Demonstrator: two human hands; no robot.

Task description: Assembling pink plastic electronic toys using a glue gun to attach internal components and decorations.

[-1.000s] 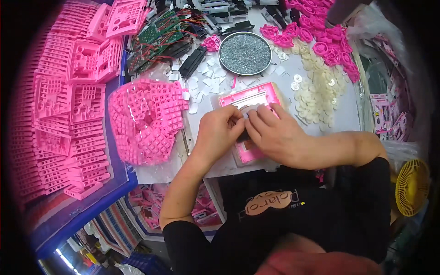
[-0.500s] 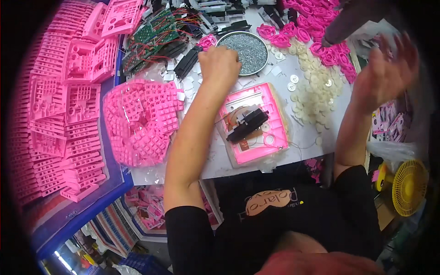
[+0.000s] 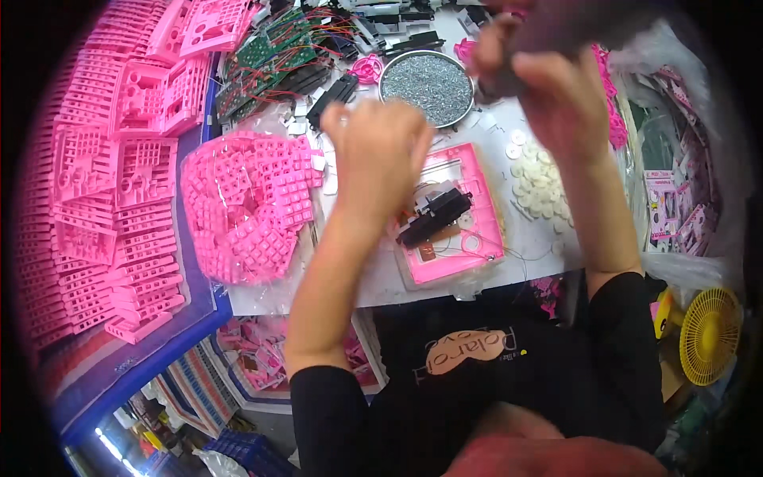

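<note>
My right hand (image 3: 560,99) is wrapped round a dark, blurred power screwdriver (image 3: 584,28) at the upper right. My left hand (image 3: 380,155) is closed in a pinch over the upper left of a pink plastic casing (image 3: 486,199); whatever its fingertips hold is too small to make out. A black mechanism (image 3: 435,219) with thin wires lies on the casing, which rests on a clear-wrapped pad. Just beyond the left hand stands a round dish (image 3: 381,89) heaped with small metal screws (image 3: 429,83).
A bag of pink keys (image 3: 246,211) lies left of the casing. Green circuit boards (image 3: 274,48) with red wires are piled behind it. White discs (image 3: 544,187) lie to the right. Pink frames (image 3: 87,199) are stacked at far left; a yellow fan (image 3: 710,335) stands lower right.
My left hand has come back from the screw dish toward the casing. My right hand has moved left and taken hold of the screwdriver, bringing it over toward the dish.
</note>
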